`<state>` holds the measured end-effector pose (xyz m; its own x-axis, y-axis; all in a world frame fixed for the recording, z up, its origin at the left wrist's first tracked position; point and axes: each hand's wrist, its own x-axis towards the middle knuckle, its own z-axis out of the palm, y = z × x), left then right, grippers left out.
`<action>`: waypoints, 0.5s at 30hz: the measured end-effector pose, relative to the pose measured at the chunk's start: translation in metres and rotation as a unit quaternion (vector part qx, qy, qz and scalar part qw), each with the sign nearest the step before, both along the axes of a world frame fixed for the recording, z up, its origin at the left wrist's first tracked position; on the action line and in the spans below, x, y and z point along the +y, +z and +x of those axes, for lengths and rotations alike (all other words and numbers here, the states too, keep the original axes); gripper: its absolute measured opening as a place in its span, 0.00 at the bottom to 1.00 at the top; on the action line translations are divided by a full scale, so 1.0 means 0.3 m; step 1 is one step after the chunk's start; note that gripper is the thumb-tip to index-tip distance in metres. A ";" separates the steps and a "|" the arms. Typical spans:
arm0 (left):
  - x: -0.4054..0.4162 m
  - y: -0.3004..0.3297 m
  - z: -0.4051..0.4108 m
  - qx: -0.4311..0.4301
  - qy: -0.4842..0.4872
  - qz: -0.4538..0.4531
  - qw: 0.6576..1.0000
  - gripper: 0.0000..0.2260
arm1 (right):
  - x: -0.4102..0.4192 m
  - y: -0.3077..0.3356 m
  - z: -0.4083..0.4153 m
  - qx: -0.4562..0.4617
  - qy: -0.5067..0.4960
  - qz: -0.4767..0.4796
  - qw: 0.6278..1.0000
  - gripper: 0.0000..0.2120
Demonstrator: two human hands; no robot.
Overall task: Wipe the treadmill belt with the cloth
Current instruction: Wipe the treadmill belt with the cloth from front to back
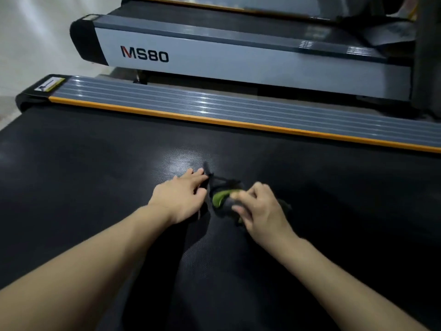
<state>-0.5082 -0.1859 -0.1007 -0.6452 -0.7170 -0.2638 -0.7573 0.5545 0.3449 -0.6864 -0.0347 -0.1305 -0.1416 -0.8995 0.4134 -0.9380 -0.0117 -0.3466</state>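
Pinching a bunched fold of the cloth (220, 198) in my right hand (260, 209), fingers curled round its grey-and-green part; my left hand (180, 199) lies flat with straight fingers pressing the cloth's dark edge onto the treadmill belt (83, 175). Cloth sits mid-belt between both hands, well short of the orange-edged side rail (214, 108), with a second treadmill (214, 58) beyond. Judgement: spread it flat before wiping, then stroke in overlapping passes with even palm pressure so no strip is missed.
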 end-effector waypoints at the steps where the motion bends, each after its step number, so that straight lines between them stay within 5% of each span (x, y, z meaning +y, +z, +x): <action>1: -0.005 0.009 0.002 0.004 -0.006 0.014 1.000 0.25 | 0.041 -0.001 0.016 -0.006 0.017 0.008 1.000 0.10; 5: 0.035 0.022 0.009 0.039 -0.024 0.018 0.999 0.21 | -0.112 0.015 -0.087 0.026 -0.022 0.002 0.999 0.09; 10: 0.144 0.079 0.030 -0.057 -0.050 -0.026 0.997 0.24 | -0.273 0.063 -0.110 -0.017 -0.154 0.047 0.987 0.08; 15: 0.226 0.162 0.102 -0.081 -0.040 -0.046 0.995 0.25 | 0.110 0.041 0.115 -0.038 -0.026 0.016 0.999 0.07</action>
<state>-0.4776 -0.1182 -0.0522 -0.6546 -0.6914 -0.3057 -0.7518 0.6380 0.1668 -0.6520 -0.0018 -0.1182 -0.2187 -0.9026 0.3709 -0.9077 0.0486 -0.4168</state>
